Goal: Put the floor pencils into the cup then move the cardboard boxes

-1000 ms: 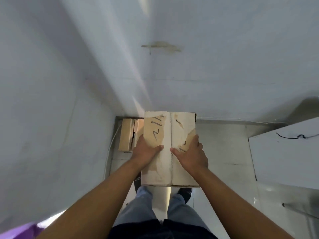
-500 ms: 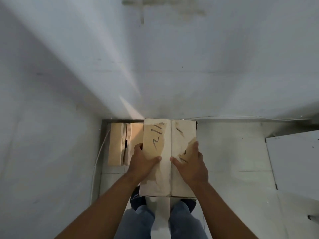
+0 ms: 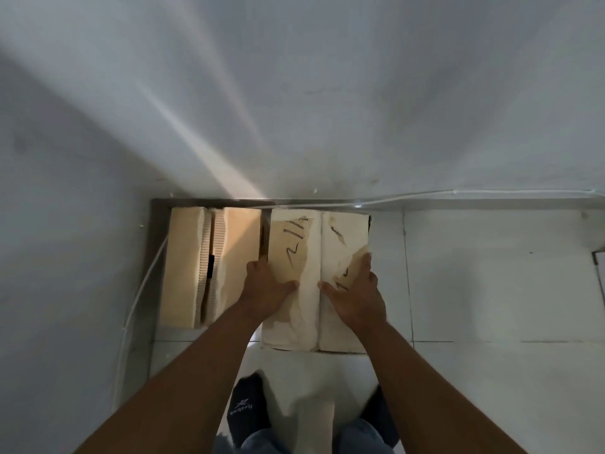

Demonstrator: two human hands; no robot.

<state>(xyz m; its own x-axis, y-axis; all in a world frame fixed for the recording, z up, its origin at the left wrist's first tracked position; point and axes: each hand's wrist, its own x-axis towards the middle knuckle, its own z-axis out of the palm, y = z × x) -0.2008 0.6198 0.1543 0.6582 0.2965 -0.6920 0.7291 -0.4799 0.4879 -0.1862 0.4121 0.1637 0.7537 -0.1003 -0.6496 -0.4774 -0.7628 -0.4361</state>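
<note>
We cannot see the fingers of the left hand (image 3: 265, 286). They go down over the left side of the right box (image 3: 291, 237) into the narrow gap between the two boxes, and only the thumb lies on top. The right hand (image 3: 357, 298) grasps the same box from the other side, with its thumb spread on the top flap and its fingers along the right edge, some tips over it. We cannot tell whether this box sits on the floor (image 3: 491, 290) or is held just above it, because its underside is hidden. Dark scrawls mark its torn, pale top, and we cannot read them.

The left box (image 3: 183, 263) stands just beside it in the corner, its top flaps parted and showing ribbed edges. A small dark thing in the slit is too blurred to name. Both boxes reach the foot of the wall (image 3: 294, 93). At the right border the corner of a pale panel (image 3: 601, 263) is cut off. The forearms run out of the bottom of the frame, and the jeans (image 3: 360, 435) are only partly in view.

We count two boxes, two hands, two dark socks (image 3: 246, 411) and two white cables: the left cable (image 3: 140, 290) down the side wall and the back cable (image 3: 458, 192) along the far wall
</note>
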